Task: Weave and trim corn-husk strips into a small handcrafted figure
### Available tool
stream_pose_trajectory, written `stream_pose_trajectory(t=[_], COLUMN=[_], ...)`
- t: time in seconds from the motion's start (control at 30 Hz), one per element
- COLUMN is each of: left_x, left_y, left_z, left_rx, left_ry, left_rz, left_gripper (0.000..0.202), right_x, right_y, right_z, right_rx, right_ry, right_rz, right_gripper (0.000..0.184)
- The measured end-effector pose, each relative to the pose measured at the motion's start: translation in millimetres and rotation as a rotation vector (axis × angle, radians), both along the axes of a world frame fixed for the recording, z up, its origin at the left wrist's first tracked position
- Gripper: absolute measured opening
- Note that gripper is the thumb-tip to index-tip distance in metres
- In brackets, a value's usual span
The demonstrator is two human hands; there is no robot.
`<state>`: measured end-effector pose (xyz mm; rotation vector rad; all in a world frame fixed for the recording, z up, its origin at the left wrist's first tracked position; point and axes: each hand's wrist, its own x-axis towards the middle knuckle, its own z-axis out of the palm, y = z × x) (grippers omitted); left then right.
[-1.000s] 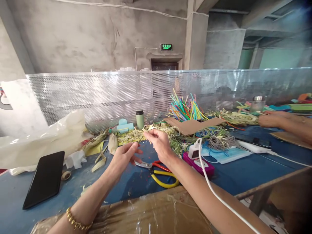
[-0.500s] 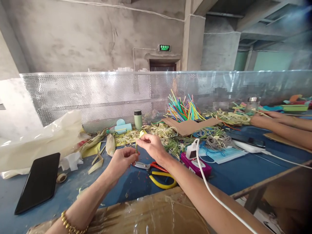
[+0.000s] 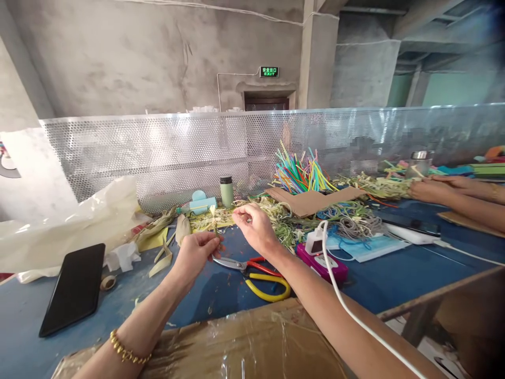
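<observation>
My left hand (image 3: pixel 200 253) is closed in a pinch on a small green stem (image 3: pixel 215 228). The stem stands upright from the fingertips and ends in a pale, flared tip (image 3: pixel 213 211). Just to the right, my right hand (image 3: pixel 255 225) has its thumb and fingertips pressed together, apart from the stem; whatever thin thing they may hold is too small to make out. Below both hands lie shears (image 3: pixel 252 273) with one red and one yellow handle. A dried husk (image 3: pixel 183 228) rests behind my left hand.
Shredded plant strips (image 3: pixel 286 225), colourful pipe cleaners (image 3: pixel 302 171) and cardboard (image 3: pixel 311 202) lie behind. A purple box (image 3: pixel 324 263) with a white charger and cable stands right. A black tablet (image 3: pixel 74 287) lies left. A co-worker's hands (image 3: pixel 442 188) are at far right.
My right hand has drawn away to the right from the stem, uncovering its pale tip. My left hand still pinches the stem. The view has shifted slightly.
</observation>
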<state>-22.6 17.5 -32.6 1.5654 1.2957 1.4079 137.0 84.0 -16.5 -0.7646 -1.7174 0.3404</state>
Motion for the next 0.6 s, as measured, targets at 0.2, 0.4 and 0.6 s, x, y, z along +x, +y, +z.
stream_pose_trajectory(t=[0.2,0.4,0.6], left_x=[-8,-6,0], left_y=[7,3,0], left_z=[-4.2,-4.1,-1.3], left_rx=[0.138,0.197,0.192], left_ry=[0.139,0.187,0.209], left_rz=[0.144,0.153,0.141], left_gripper=[0.019,0.011,0.013], right_x=[-3,-13,-12], right_y=[-15,-21,-21], right_z=[0.2,-9.7,-8.9], right_rx=[-0.068,-0.208,-0.195], right_ry=[-0.146,-0.205,-0.19], right_rz=[0.09,0.317,0.309], right_gripper=[0.019,0.011,0.011])
